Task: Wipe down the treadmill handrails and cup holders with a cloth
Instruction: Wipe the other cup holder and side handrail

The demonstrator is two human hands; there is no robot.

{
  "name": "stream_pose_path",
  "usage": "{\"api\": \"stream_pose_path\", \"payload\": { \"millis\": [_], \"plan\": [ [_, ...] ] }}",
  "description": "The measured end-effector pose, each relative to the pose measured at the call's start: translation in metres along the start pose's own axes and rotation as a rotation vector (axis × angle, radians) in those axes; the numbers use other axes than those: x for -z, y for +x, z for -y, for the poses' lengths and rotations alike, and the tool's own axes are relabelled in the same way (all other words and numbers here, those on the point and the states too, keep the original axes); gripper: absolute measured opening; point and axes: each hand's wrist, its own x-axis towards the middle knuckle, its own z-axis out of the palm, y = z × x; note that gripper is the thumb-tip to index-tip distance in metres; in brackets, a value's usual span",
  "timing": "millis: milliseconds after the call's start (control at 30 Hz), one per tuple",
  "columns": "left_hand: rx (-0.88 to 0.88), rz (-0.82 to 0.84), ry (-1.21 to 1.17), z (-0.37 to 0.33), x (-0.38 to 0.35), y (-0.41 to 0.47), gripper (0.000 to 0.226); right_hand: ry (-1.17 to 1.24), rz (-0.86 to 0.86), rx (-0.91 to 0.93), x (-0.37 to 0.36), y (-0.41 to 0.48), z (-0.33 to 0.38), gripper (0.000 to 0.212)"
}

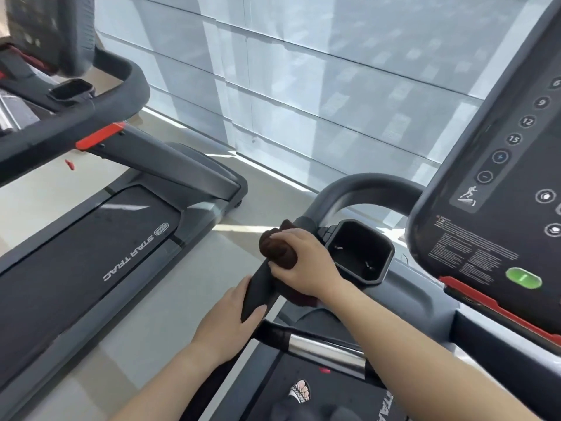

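Observation:
A black padded handrail [258, 291] runs from the lower middle up into a grey curved bar [358, 185]. My right hand [300, 262] presses a dark brown cloth [274, 249] around the handrail's upper part. My left hand [229, 317] grips the handrail's lower end, thumb over the top. Just right of the cloth sits a square black cup holder [359, 252], with two small marks at its bottom.
The treadmill console [498, 189] with buttons and a green key stands at the right. A chrome crossbar [326, 349] lies below my right forearm. A second treadmill [91, 238] stands to the left, with its own cup holder [71, 89]. A glass window wall is ahead.

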Motion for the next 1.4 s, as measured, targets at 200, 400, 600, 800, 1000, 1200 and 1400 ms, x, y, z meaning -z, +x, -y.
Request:
{"api": "stream_pose_path", "payload": {
  "millis": [200, 400, 600, 800, 1000, 1200, 1400],
  "plan": [
    [-0.019, 0.06, -0.048, 0.029, 0.013, -0.049, 0.061, 0.02, -0.159, -0.225, -0.023, -0.007, 0.033, 0.041],
    [-0.016, 0.101, -0.094, 0.058, 0.02, -0.086, 0.062, -0.01, -0.09, -0.223, -0.035, -0.023, 0.052, 0.05],
    [-0.046, 0.052, -0.13, 0.075, 0.02, -0.104, 0.057, -0.099, -0.215, -0.262, -0.064, -0.052, 0.088, 0.037],
    [-0.043, 0.048, -0.154, 0.074, 0.019, -0.102, 0.051, -0.159, -0.26, -0.235, -0.084, -0.084, 0.11, 0.034],
    [0.004, 0.05, -0.093, 0.074, 0.019, -0.105, 0.058, -0.153, -0.22, -0.23, -0.068, -0.052, 0.097, 0.025],
    [0.037, -0.007, -0.018, 0.069, 0.019, -0.109, 0.055, -0.168, -0.032, -0.08, -0.063, -0.073, 0.095, 0.053],
    [0.088, -0.032, 0.028, 0.063, 0.02, -0.115, 0.052, -0.111, -0.035, -0.098, -0.054, -0.05, 0.087, 0.037]
  ]
}}
